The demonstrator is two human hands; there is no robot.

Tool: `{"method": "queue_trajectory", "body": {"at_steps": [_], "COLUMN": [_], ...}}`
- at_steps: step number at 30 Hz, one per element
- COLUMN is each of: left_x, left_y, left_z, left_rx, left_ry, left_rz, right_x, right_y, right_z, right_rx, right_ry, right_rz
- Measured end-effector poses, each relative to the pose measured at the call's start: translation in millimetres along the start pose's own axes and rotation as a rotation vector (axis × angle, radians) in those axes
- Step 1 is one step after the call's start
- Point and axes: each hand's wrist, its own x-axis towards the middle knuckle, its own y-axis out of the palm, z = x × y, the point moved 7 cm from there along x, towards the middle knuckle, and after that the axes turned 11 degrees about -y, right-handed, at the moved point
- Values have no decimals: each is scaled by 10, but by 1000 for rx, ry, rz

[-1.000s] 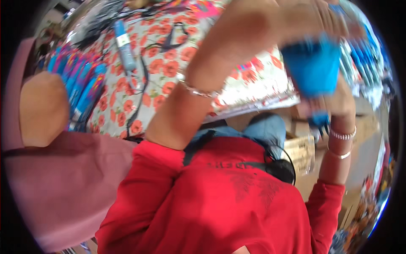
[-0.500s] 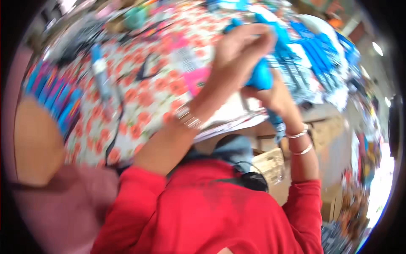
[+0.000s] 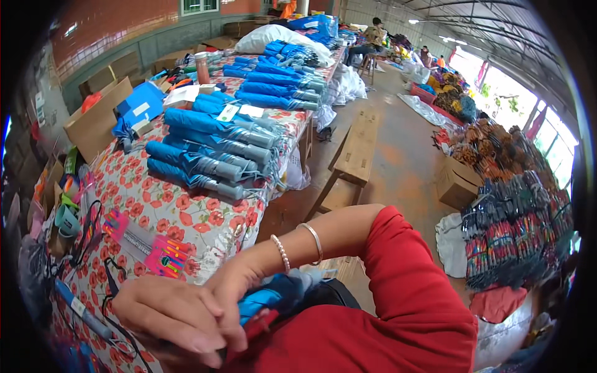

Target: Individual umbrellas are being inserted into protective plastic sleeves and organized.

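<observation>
— Where do the folded umbrellas (image 3: 211, 152) lie?

— In rows on the surface (image 3: 186, 214), stretching away from the person, with cardboard boxes (image 3: 93, 121) to their left.

— And to the right?

— A wooden bench (image 3: 354, 152) stands on the floor beside the surface; farther right sits a carton (image 3: 457, 183), with bundled umbrellas (image 3: 516, 230) beyond it.

— Nearest the person?

— Both hands, the left hand (image 3: 168, 314) touching the right hand (image 3: 239, 289), on a folded umbrella (image 3: 273, 295) at the surface's near edge.

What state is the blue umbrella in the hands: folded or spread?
Folded. The blue umbrella is a bunched bundle pressed against the red shirt, with both hands, left and right, around it; no canopy is spread.
</observation>
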Motion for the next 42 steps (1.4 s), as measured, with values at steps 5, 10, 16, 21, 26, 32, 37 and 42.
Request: {"method": "queue_trajectory", "body": {"at_steps": [5,10,16,21,26,32,37,42], "left_x": [-3,69,249,282,125,235,-110,49], "left_y": [-420,-636,-1365,-855,-400,51,-285,-755], "left_z": [106,173,1039,630,379,134,295,660], "left_rx": [350,492,464,-103,467,-91,42,212], "left_ry": [10,-52,-216,-64,51,-87,-56,-215], "left_rz": [-545,-800,-1058,-1035,-893,659,435,-738], "right_x": [-425,-410,-710,-855,-528,-199,-302,-566], "right_y": [-70,-355,-1456,-734,-292,57,-217,-839], "right_z": [858,1075,1229,1615,1390,115,448,872], "right_rx": [-760,-1237,-1273,-1560,-1513,-154,-593,-1019], "right_ry": [-369,-332,-241,-391,-382,107,-13,-55], "right_rz": [-534,-751,-1166,-1185,-855,68,-324,-750]}}
